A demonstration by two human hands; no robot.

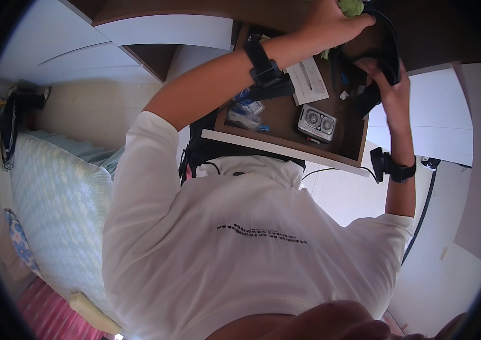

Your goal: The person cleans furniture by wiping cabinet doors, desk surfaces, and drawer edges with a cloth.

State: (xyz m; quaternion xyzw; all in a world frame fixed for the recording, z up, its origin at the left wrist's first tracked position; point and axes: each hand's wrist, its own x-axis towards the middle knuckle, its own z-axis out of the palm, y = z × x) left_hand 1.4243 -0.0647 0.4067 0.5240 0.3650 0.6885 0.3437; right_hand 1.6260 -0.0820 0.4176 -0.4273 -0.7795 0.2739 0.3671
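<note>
My left hand [336, 23] reaches over the back of an open brown drawer [257, 137], shut on a crumpled green cloth [351, 7]. Its outstretched fingertip is at the upper edge of a black curved-rimmed object [390, 34], whose exact kind I cannot tell. At the drawer's right side my right hand [391, 87] grips the lower end of that same black object. In the drawer lie a white printed leaflet or box [307, 80], a silver device with two round grilles [317, 123], clear plastic packaging [244, 118] and a small white scrap [344, 94].
The drawer's white front edge [283, 148] is close to my body. A dark brown desktop [436, 34] spans the top. Black straps with mounts are on both wrists, and a thin black cable [329, 169] runs below the drawer. A bed with a pale patterned cover [62, 199] stands at left.
</note>
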